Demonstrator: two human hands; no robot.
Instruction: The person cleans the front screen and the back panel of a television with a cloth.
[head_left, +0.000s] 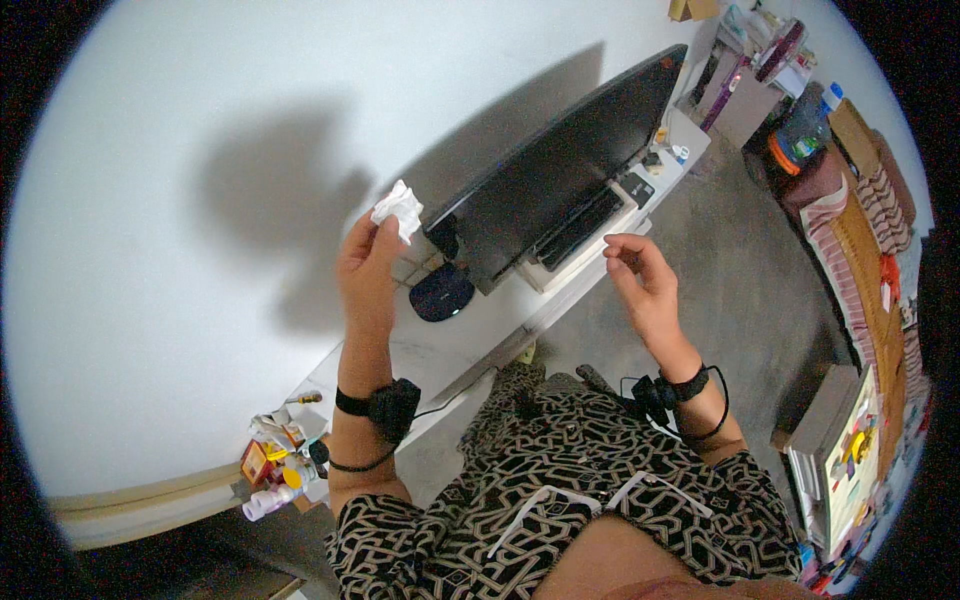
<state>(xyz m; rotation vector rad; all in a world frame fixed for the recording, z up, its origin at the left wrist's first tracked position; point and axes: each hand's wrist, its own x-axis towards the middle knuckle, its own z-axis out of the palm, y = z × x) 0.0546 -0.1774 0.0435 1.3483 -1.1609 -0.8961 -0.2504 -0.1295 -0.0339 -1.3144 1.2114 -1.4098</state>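
My left hand (365, 259) is raised in front of the white wall and pinches a crumpled white tissue or cloth (400, 208) between thumb and fingers. Just right of it, a wide flat-screen television (555, 165) stands on a narrow white shelf (480, 322). Below the screen's near end sits a rounded black device (442, 292) with a small light. My right hand (641, 281) hovers by the shelf's front edge, fingers curled and slightly apart, with nothing visible in it. A black box-like unit (581, 229) in a white tray lies before the screen. Each forearm wears a black strapped device with a cable.
Small items, among them a screwdriver (306, 398) and a pinkish-white bottle (268, 502), crowd the shelf's left end. To the right, a bed (874, 315) holds striped cloths and a large blue-capped bottle (799, 142). A box-like stack (829, 450) stands at lower right.
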